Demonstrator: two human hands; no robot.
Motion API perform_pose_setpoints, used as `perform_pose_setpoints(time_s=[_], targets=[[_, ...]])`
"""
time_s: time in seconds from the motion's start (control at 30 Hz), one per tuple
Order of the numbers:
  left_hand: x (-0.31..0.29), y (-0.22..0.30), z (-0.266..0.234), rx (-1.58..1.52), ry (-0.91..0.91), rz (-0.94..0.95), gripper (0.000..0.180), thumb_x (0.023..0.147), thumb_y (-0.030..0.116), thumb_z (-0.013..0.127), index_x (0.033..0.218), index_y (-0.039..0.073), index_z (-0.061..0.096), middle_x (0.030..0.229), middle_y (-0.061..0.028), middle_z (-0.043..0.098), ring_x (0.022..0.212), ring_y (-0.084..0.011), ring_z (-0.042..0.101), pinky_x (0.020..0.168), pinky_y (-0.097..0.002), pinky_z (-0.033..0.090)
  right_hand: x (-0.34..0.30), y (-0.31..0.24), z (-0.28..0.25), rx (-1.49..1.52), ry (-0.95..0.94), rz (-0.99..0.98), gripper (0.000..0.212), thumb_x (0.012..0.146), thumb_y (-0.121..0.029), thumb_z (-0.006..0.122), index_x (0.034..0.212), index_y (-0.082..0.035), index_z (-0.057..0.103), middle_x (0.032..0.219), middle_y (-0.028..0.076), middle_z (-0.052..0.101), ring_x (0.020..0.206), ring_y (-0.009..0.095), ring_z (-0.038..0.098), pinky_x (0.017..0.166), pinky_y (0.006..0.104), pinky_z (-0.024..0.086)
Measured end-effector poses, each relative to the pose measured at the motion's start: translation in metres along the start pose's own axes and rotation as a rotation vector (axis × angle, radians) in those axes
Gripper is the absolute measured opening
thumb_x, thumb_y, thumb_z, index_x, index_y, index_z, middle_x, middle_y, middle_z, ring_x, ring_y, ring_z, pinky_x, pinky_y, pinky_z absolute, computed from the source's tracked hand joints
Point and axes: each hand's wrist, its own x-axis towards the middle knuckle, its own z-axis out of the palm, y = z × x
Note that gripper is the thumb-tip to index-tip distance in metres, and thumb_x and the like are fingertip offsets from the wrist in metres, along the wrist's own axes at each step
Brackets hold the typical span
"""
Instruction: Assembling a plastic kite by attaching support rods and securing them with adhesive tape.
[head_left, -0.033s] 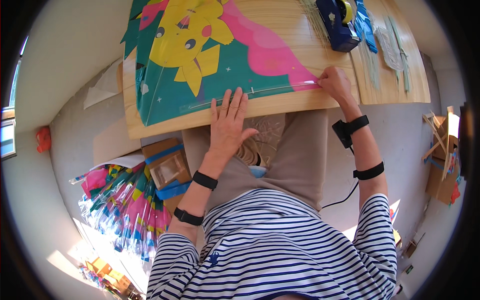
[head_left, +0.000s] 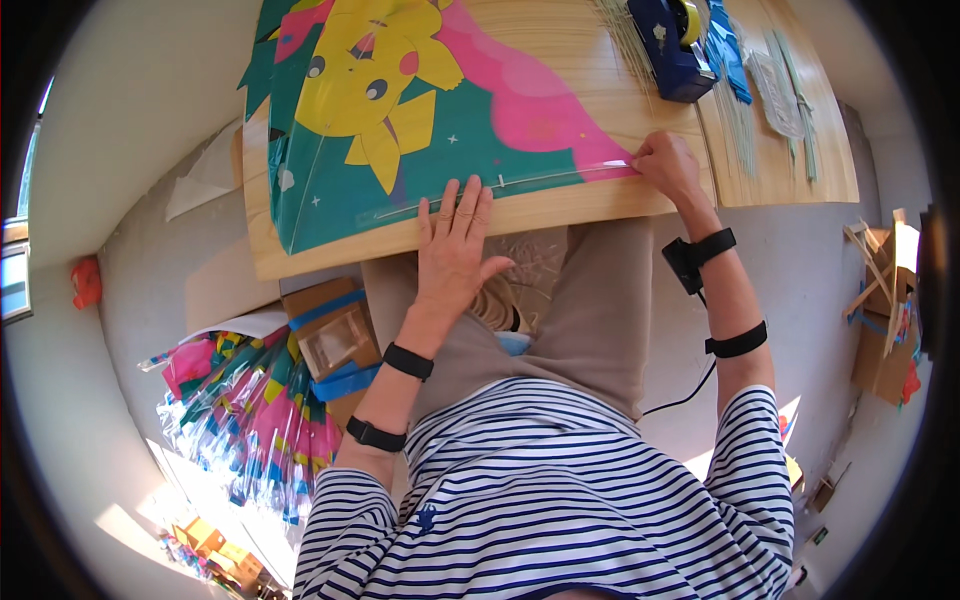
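Note:
A printed kite sheet [head_left: 480,130] in green, pink and yellow, with a cartoon figure on it, lies flat on the wooden table. Along its near edge runs a thin pale rod [head_left: 545,176], with a small white tab near its middle. My left hand [head_left: 455,225] rests flat over that edge, fingers stretched out and thumb apart, its fingertips across the rod. At the sheet's pointed pink right corner my right hand [head_left: 668,165] is closed in a pinch. Its fingers cover the tip of the corner, and whether they also grip the rod's end is hidden.
A dark blue tape dispenser [head_left: 672,50] with yellow tape stands at the table's far right. Around it lie bundles of thin sticks [head_left: 738,135], blue strips [head_left: 728,55] and a clear plastic tray [head_left: 775,95]. Plastic-wrapped colourful sheets [head_left: 250,420] and a cardboard box [head_left: 335,335] sit at lower left.

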Motion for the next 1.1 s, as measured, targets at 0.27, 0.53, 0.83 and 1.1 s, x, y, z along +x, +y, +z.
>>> perform_pose_setpoints(time_s=[0.27, 0.53, 0.83, 1.1], targets=[[0.001, 0.002, 0.0, -0.011, 0.001, -0.026, 0.101, 0.072, 0.047, 0.08, 0.155, 0.008, 0.037, 0.164, -0.0069, 0.031, 0.151, -0.0311, 0.026, 0.121, -0.0562, 0.017, 0.002, 0.008, -0.016, 0.255, -0.142, 0.158, 0.018, 0.07, -0.021, 0.078, 0.082, -0.008, 0.079, 0.083, 0.015, 0.074, 0.083, 0.032, 0.072, 0.075, 0.04, 0.055], [0.003, 0.004, 0.001, -0.036, 0.01, -0.034, 0.103, 0.069, 0.041, 0.084, 0.155, 0.009, 0.037, 0.163, -0.0064, 0.032, 0.151, -0.0307, 0.026, 0.121, -0.0565, 0.018, -0.007, 0.028, -0.024, 0.117, 0.15, 0.243, 0.014, 0.074, -0.016, 0.077, 0.082, -0.005, 0.076, 0.08, 0.012, 0.073, 0.078, 0.027, 0.071, 0.071, 0.039, 0.054], [0.002, 0.0, 0.006, -0.041, 0.037, -0.033, 0.103, 0.068, 0.036, 0.086, 0.155, 0.011, 0.038, 0.162, -0.0063, 0.033, 0.151, -0.0305, 0.027, 0.12, -0.0583, 0.019, -0.032, -0.106, 0.025, 0.37, 0.091, -0.641, 0.004, 0.078, -0.002, 0.066, 0.08, 0.0, 0.067, 0.082, 0.016, 0.063, 0.077, 0.037, 0.063, 0.068, 0.0443, 0.05], [0.002, 0.001, 0.004, -0.052, 0.041, -0.037, 0.103, 0.067, 0.035, 0.086, 0.155, 0.011, 0.039, 0.163, -0.0061, 0.032, 0.15, -0.0312, 0.027, 0.12, -0.0594, 0.02, -0.035, -0.147, 0.052, 0.102, 0.02, -0.822, 0.005, 0.072, -0.001, 0.068, 0.076, -0.002, 0.066, 0.087, 0.018, 0.064, 0.079, 0.038, 0.066, 0.066, 0.0462, 0.053]])
